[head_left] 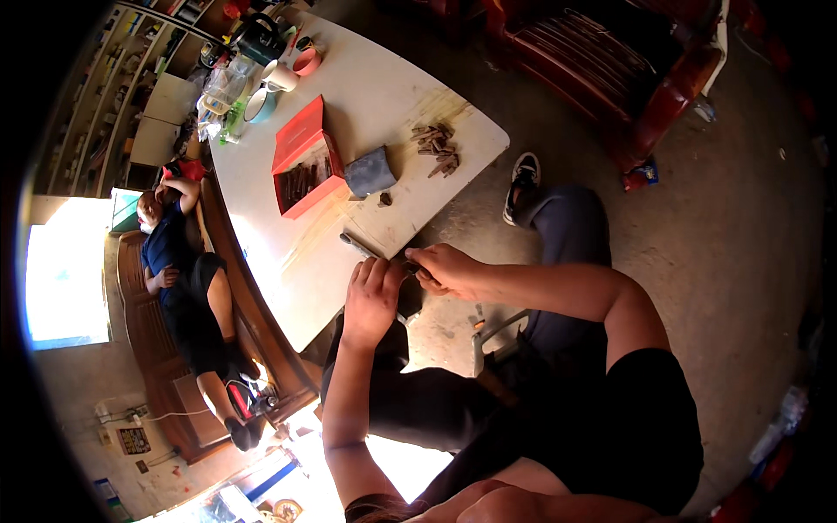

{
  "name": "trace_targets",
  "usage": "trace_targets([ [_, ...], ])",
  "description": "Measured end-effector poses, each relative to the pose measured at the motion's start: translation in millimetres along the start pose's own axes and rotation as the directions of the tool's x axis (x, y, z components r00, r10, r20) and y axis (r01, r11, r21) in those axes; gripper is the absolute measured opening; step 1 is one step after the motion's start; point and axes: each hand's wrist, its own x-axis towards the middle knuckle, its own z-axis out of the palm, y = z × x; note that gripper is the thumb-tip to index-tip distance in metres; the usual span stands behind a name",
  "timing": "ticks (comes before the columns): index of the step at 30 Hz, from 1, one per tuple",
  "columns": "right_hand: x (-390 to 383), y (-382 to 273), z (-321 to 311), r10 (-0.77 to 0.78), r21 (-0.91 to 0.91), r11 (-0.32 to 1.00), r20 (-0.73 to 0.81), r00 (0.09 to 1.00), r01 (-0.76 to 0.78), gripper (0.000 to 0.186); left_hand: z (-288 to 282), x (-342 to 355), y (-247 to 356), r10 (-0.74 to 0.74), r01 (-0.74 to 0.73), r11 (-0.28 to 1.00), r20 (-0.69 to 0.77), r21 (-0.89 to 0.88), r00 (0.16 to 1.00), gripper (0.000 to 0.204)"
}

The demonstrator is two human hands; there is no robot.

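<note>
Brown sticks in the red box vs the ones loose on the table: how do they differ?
The sticks in the red box lie packed side by side, roughly parallel; the loose pile is scattered at mixed angles. The boxed ones sit inside the red box, mid-table; the pile lies bare on the white table near its right edge. Both are short, brown and untouched by either hand.

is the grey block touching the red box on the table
Touching. In the head view the grey block sits hard against the right side of the open red box, with no strip of white table showing between them.
</note>
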Motion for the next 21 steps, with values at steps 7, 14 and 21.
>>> trace_targets([
  [7, -17, -22, -4, -0.685, -0.641, -0.293, 0.658, 0.311, 0.710, 0.035, -10, -16, -2, -0.243, 0.673, 0.076, 0.641, -0.735, 0.728, 0.026],
  [14, -17, -12, 12, -0.065, -0.040, 0.997, 0.054, 0.996, 0.067, 0.039, -9, -4, 5, 0.269, -0.260, 0.842, 0.050, 0.472, 0.962, 0.015],
  [21, -22, -26, 10, -0.709, -0.702, -0.125, 0.557, 0.431, 0.701, 0.029, -17, -13, -5, -0.201, 0.676, 0.006, 0.662, -0.736, 0.722, 0.029],
])
